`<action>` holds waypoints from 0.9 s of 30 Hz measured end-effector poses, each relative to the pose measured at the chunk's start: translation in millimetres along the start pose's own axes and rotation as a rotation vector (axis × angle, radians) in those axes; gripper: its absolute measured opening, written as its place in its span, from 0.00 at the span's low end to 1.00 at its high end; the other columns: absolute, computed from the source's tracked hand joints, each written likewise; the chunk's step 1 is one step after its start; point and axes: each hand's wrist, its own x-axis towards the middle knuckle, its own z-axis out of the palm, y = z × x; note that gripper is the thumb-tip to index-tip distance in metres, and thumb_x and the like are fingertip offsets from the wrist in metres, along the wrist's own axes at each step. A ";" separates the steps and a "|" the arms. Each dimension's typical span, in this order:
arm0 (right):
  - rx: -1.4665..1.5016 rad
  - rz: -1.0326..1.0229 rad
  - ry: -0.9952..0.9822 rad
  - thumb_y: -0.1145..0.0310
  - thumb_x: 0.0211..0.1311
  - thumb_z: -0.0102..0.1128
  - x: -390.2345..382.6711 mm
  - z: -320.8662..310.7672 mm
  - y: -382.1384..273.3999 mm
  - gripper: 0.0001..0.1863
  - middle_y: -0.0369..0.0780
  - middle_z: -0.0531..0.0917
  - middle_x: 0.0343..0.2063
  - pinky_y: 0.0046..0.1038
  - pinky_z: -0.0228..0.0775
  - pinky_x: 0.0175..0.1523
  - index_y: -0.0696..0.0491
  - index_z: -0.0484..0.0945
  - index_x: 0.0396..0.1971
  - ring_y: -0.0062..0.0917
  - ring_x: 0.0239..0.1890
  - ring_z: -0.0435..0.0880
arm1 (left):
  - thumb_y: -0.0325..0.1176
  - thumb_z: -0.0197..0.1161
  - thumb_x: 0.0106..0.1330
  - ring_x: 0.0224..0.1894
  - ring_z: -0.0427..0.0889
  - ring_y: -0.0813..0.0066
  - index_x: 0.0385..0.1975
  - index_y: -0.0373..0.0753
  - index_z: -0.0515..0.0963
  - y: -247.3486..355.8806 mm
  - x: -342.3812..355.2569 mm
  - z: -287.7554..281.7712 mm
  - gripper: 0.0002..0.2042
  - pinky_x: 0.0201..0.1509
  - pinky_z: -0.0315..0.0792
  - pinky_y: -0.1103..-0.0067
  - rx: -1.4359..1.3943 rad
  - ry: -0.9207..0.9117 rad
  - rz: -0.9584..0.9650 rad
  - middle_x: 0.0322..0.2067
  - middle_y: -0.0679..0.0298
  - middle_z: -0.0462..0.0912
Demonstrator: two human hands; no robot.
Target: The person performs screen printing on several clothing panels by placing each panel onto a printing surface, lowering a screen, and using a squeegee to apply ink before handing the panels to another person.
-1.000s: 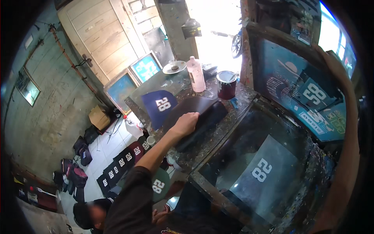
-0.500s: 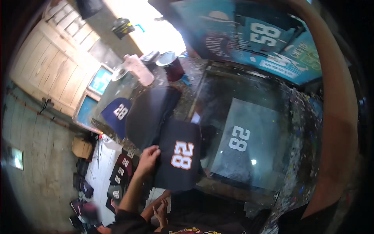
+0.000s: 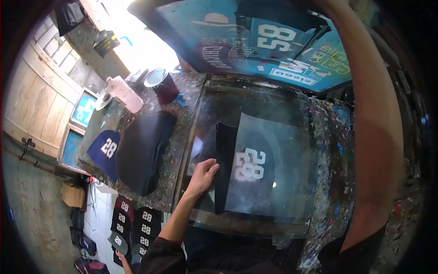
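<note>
My left hand (image 3: 204,176) pinches the left edge of a black fabric panel (image 3: 223,171) with pale printed numerals. Most of that panel lies under a translucent film sheet (image 3: 285,192) on a glass-topped table (image 3: 251,98). White numerals on the film (image 3: 258,160) overlap the panel's print, slightly offset. On the right, my right forearm (image 3: 376,123) reaches up past the raised blue printing screen (image 3: 283,50); its hand is beyond the upper edge of the picture. Left of the glass rest a stack of black fabric panels (image 3: 143,150) and a navy panel (image 3: 102,153) with white numerals.
A pink bottle (image 3: 125,93) and a dark red paint pot (image 3: 162,86) stand at the back left. Several printed panels (image 3: 123,214) lie lower left, where another person's hand (image 3: 122,256) holds a grey-green panel (image 3: 117,240). A cardboard box (image 3: 73,195) sits beyond.
My left hand has carried the black panel rightward from beside the stack onto the glass, under the film. The view has shifted. My right arm remains raised.
</note>
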 end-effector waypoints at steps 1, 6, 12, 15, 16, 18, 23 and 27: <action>0.000 0.005 -0.003 0.46 0.74 0.50 -0.5 0.5 2.2 0.28 0.51 0.86 0.44 0.37 0.73 0.57 0.54 0.82 0.54 0.38 0.45 0.84 | 0.34 0.61 0.77 0.31 0.70 0.90 0.43 0.35 0.79 3.5 7.7 4.0 0.08 0.33 0.64 0.84 0.057 -0.012 -0.009 0.31 0.77 0.76; -0.051 0.025 -0.035 0.42 0.74 0.51 2.5 -0.8 7.3 0.32 0.52 0.87 0.44 0.37 0.73 0.56 0.60 0.84 0.51 0.38 0.45 0.85 | 0.33 0.62 0.77 0.30 0.69 0.89 0.45 0.34 0.79 19.0 21.6 13.9 0.08 0.32 0.63 0.83 0.008 -0.110 -0.010 0.30 0.77 0.75; 0.188 0.015 0.062 0.44 0.74 0.52 15.1 15.1 30.1 0.30 0.48 0.88 0.46 0.36 0.72 0.57 0.57 0.86 0.49 0.35 0.48 0.84 | 0.33 0.62 0.76 0.52 0.85 0.68 0.55 0.22 0.77 10.4 24.2 20.4 0.18 0.57 0.75 0.74 0.104 -0.076 -0.026 0.48 0.51 0.87; 0.148 0.076 -0.028 0.44 0.73 0.52 13.5 7.6 19.2 0.30 0.48 0.86 0.50 0.36 0.71 0.59 0.57 0.85 0.52 0.35 0.51 0.82 | 0.33 0.62 0.75 0.53 0.85 0.66 0.55 0.22 0.77 20.2 24.4 18.5 0.19 0.57 0.76 0.74 0.095 -0.066 -0.056 0.49 0.49 0.87; 0.128 0.110 -0.067 0.44 0.73 0.52 11.0 5.3 18.2 0.30 0.49 0.86 0.51 0.36 0.70 0.60 0.57 0.85 0.53 0.35 0.52 0.82 | 0.33 0.62 0.75 0.54 0.85 0.66 0.56 0.22 0.77 24.8 23.5 17.7 0.19 0.57 0.76 0.74 0.090 -0.070 -0.070 0.49 0.48 0.87; 0.091 0.068 0.011 0.43 0.72 0.53 11.4 10.9 18.1 0.31 0.49 0.86 0.52 0.36 0.71 0.59 0.57 0.85 0.53 0.35 0.51 0.82 | 0.33 0.62 0.75 0.54 0.85 0.65 0.56 0.22 0.77 26.6 24.1 19.3 0.19 0.57 0.76 0.74 0.107 -0.071 -0.066 0.50 0.48 0.87; 0.203 0.001 0.097 0.42 0.69 0.59 14.0 15.7 29.1 0.29 0.46 0.86 0.51 0.35 0.73 0.57 0.54 0.87 0.52 0.33 0.52 0.83 | 0.33 0.62 0.76 0.52 0.86 0.66 0.58 0.22 0.76 33.0 20.6 23.3 0.20 0.56 0.76 0.73 0.154 -0.040 -0.051 0.51 0.47 0.87; 0.383 0.106 0.089 0.43 0.66 0.64 10.5 17.8 18.2 0.28 0.44 0.87 0.51 0.35 0.74 0.56 0.51 0.88 0.51 0.32 0.50 0.84 | 0.34 0.62 0.76 0.51 0.86 0.64 0.57 0.24 0.77 45.9 13.8 14.7 0.19 0.57 0.76 0.72 0.171 -0.059 -0.050 0.50 0.46 0.87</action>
